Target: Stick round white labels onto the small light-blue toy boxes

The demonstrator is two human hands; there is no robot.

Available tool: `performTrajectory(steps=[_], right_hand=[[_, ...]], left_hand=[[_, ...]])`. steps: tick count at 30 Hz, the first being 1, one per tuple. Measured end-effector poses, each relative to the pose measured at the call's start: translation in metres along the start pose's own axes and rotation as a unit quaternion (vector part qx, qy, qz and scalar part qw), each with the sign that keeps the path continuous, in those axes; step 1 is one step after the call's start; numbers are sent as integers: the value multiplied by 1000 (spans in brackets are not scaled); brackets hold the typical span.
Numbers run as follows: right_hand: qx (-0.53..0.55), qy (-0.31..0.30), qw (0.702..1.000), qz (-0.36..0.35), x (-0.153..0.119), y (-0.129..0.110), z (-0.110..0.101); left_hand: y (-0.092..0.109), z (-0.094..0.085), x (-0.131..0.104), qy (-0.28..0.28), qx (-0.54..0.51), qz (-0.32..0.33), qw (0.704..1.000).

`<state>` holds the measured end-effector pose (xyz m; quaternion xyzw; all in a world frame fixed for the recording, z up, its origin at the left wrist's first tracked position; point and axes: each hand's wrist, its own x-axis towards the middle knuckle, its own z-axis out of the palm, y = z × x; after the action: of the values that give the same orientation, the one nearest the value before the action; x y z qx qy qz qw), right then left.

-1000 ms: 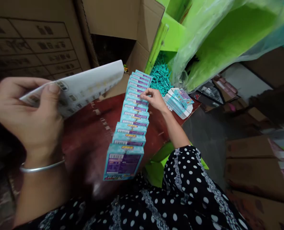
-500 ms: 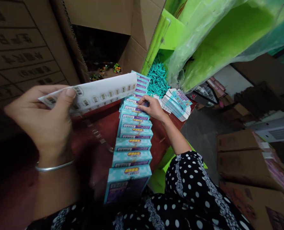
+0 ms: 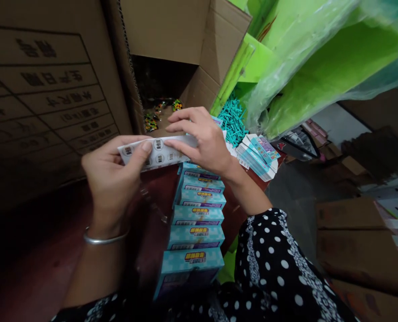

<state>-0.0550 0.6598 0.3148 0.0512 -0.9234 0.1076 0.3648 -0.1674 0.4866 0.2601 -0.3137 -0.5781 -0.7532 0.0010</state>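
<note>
- While the left grip (image 3: pixel 114 174) pinches the white sticker sheet (image 3: pixel 170 156) by its left end, thumb on the printed face, the sheet slants across toward the right grip (image 3: pixel 207 138).
- And there's the right grip, thumb and fingers spread, right over the sheet's other end; whether the thumb touches it, I can't tell.
- The sheet is up above the far part of the row of teal boxes (image 3: pixel 199 214), its left end out beyond the row's left side.
- Down below, those boxes overlap like steps on the red surface (image 3: pixel 160 179).
- Right of the row's far part, a stack of printed cartons (image 3: pixel 257 156); beyond the row, loose teal pieces (image 3: pixel 233 120).
- Past the row, to its left, an open cardboard box (image 3: pixel 167 31) with small colourful items (image 3: pixel 151 121) inside.
</note>
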Motion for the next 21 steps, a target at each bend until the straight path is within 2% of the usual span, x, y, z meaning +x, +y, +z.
performTrajectory(steps=[3, 8, 12, 14, 17, 18, 19, 21], right_hand=[[-21, -29, 999, -30, 8, 0, 13], [-94, -73, 991, -58, 11, -3, 24], [-148, -88, 982, -74, 4, -4, 28], [-135, -68, 982, -110, -2, -6, 29], [-60, 20, 985, -163, -12, -9, 21], [-26, 54, 988, -144, -15, -8, 14], [7, 85, 992, -97, -18, -5, 6], [62, 125, 989, 53, -27, 12, -13]], left_hand=[[2, 0, -1, -9, -6, -1, 1000], [-1, 0, 0, 45, 13, 10, 999], [-3, 2, -1, 55, 17, 7, 998], [-1, 4, -2, 57, 11, 5, 998], [2, 6, -2, 79, -1, 5, 997], [2, 6, -1, 94, -1, 7, 996], [1, 5, 0, 112, 2, 13, 994], [-2, 2, 4, 142, 2, 30, 989]])
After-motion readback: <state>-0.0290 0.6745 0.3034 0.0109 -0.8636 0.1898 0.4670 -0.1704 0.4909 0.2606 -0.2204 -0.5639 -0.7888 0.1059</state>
